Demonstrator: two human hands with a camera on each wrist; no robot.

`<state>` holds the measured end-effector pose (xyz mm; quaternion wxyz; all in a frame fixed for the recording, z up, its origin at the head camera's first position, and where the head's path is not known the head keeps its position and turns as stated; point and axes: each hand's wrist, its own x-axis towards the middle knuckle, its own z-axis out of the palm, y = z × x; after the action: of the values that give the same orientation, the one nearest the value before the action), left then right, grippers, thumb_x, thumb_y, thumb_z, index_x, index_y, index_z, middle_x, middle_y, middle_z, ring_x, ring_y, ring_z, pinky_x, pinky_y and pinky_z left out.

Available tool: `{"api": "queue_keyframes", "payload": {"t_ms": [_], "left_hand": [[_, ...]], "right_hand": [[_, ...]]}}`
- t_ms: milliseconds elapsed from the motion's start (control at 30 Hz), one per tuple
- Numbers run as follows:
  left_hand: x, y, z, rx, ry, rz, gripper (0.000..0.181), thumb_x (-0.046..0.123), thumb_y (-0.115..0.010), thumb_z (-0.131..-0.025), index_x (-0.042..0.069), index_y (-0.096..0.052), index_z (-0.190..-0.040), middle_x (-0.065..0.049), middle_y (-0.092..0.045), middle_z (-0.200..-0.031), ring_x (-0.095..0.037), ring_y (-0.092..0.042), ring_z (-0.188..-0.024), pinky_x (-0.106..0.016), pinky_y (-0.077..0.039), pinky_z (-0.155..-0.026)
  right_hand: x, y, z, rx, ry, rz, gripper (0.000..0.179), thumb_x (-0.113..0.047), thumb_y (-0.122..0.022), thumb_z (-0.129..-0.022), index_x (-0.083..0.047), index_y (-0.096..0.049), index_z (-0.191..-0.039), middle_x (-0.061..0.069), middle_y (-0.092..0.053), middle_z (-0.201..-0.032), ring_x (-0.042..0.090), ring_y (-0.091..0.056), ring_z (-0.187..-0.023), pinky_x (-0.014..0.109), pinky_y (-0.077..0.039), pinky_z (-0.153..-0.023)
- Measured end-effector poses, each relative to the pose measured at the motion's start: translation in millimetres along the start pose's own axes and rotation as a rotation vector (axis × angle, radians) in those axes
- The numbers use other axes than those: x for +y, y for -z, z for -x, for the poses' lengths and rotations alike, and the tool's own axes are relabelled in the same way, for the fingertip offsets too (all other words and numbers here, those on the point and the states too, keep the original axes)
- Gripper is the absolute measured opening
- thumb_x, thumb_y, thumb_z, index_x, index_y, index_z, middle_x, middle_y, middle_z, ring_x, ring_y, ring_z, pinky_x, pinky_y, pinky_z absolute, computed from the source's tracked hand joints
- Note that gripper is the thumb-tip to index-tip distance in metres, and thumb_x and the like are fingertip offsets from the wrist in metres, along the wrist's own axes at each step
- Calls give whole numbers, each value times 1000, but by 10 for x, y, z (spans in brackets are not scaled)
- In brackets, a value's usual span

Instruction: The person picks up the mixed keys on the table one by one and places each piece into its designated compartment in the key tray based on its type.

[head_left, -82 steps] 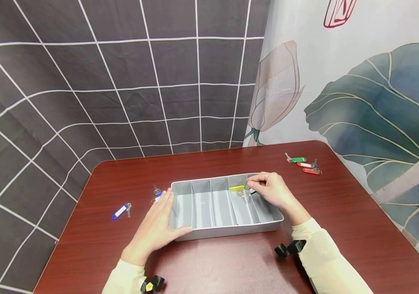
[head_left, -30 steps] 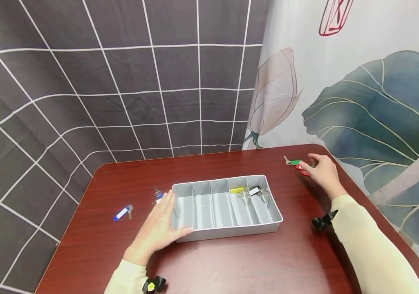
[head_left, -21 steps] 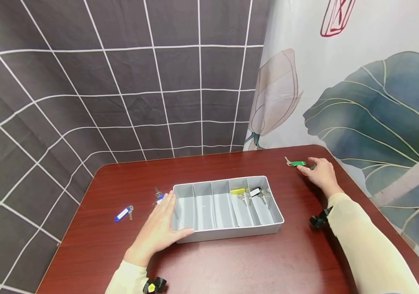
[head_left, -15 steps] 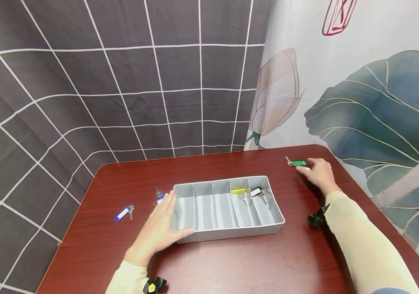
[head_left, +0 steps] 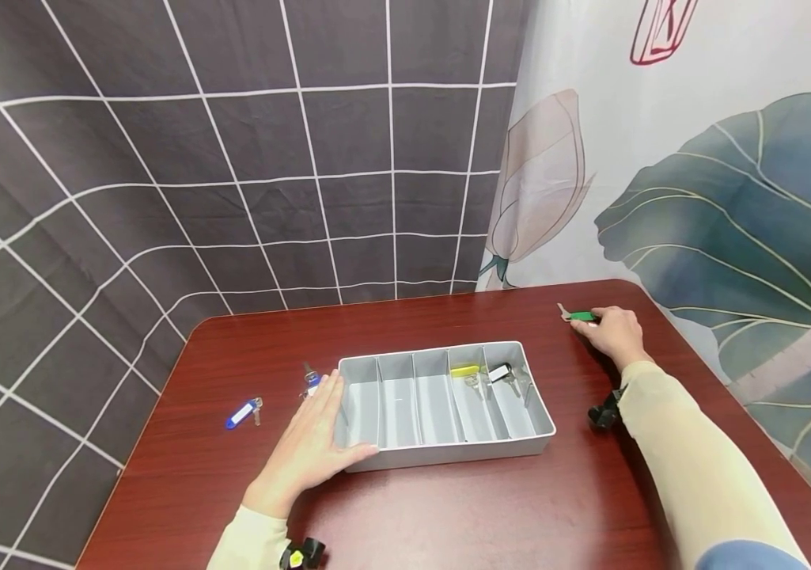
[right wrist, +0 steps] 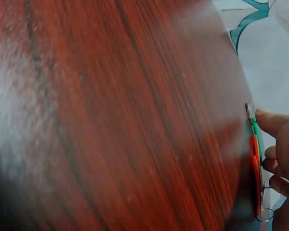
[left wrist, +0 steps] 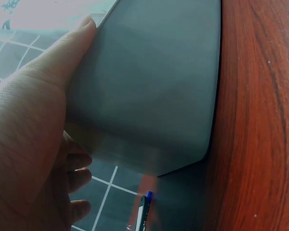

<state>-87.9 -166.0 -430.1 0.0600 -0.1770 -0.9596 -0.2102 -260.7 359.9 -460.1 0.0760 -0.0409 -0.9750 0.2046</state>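
My left hand (head_left: 308,443) rests on the near left corner of a grey divided tray (head_left: 462,454), fingers straight along the side and thumb on the front rim. At the table's back right, my right hand (head_left: 615,334) reaches down over tagged keys. A green key tag (head_left: 581,316) shows beside its thumb. Red key tags (right wrist: 256,163) lie by its curled fingers in the right wrist view, mostly hidden from the head. I cannot tell whether it pinches one. Inside the tray are a yellow key tag (head_left: 465,370) and a black key tag with white label (head_left: 500,372), in neighbouring right compartments.
A blue key tag (head_left: 241,415) with its key lies left on the red-brown table (head_left: 433,507). Another blue-tagged key (head_left: 312,380) sits beside the tray, partly behind my left hand. A dark grid curtain (head_left: 348,206) and a floral one (head_left: 555,174) hang behind.
My right hand has left the tray's right end, leaving the black-tagged key there, and moved to the keys at back right. It has since lowered over the red tags. My left hand stays put.
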Motion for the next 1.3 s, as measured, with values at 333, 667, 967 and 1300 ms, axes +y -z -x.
{"api": "queue_keyframes", "payload": {"t_ms": [333,667,967,1300], "left_hand": [[7,1,-2,-1,8,0,115,69,-69,-71,3,-22,-152,-11,-22,-158,-29,-22,-144,-52,-25,-112],[1,-4,3,1,7,-4,114,69,-68,-72,1,-23,-151,-13,-22,-157,-28,-23,-144,-53,-25,-112],[8,-12,4,9,-6,3,114,68,-68,-72,0,-24,-151,-14,-24,-157,-29,-23,-143,-53,-25,-111],[-20,-28,9,31,-16,1,113,65,-71,-72,0,-24,-151,-15,-25,-156,-32,-24,-143,-55,-26,-110]], "right_hand": [[-129,-56,-21,-8,-67,3,59,-42,-62,-91,6,-59,-126,32,-55,-122,50,-42,-111,63,-36,-87],[-265,-90,12,8,-35,39,45,-36,-64,-91,1,-68,-116,26,-62,-115,47,-47,-107,61,-37,-83],[-297,-132,76,43,12,78,41,-35,-69,-88,1,-72,-108,24,-66,-106,46,-51,-101,61,-39,-80],[-401,-153,148,26,37,91,41,-36,-71,-86,-1,-73,-107,22,-68,-104,45,-50,-103,60,-37,-83]]}}
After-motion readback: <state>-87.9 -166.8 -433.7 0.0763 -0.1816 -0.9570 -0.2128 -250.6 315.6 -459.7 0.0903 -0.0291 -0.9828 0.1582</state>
